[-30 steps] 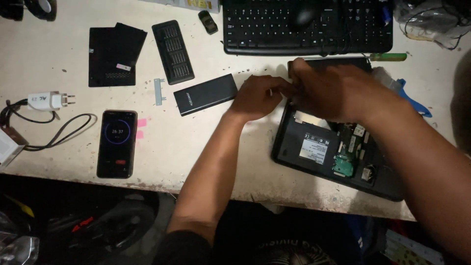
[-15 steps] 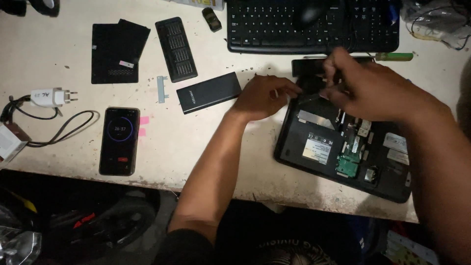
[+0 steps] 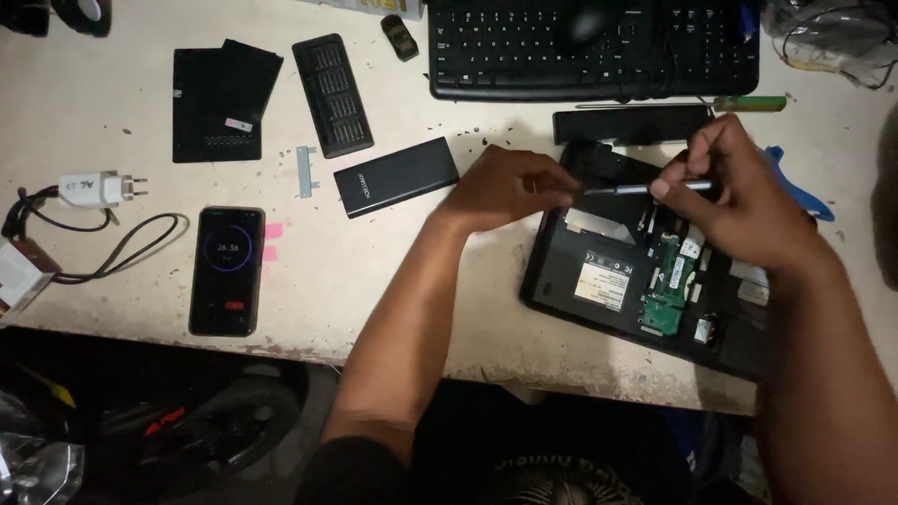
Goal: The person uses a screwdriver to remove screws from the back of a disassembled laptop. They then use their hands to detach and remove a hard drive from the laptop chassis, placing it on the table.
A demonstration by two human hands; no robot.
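- Near the desk's [image 3: 393, 309] front edge on your right lies the opened laptop base [image 3: 645, 281], its green circuit board [image 3: 666, 295] exposed.
- Your right hand [image 3: 739, 201] is closed in a narrow pinch around a slim metal screwdriver [image 3: 636, 189], held level above the base's far end.
- Your left hand [image 3: 510, 187] is curled nearly closed, fingertips meeting the screwdriver's tip at the base's left far corner.
- A black power bank [image 3: 398, 176] lies just left of that hand.
- A phone [image 3: 227, 271] sits toward the front left.
- A keyboard [image 3: 594, 47] lines the far edge.
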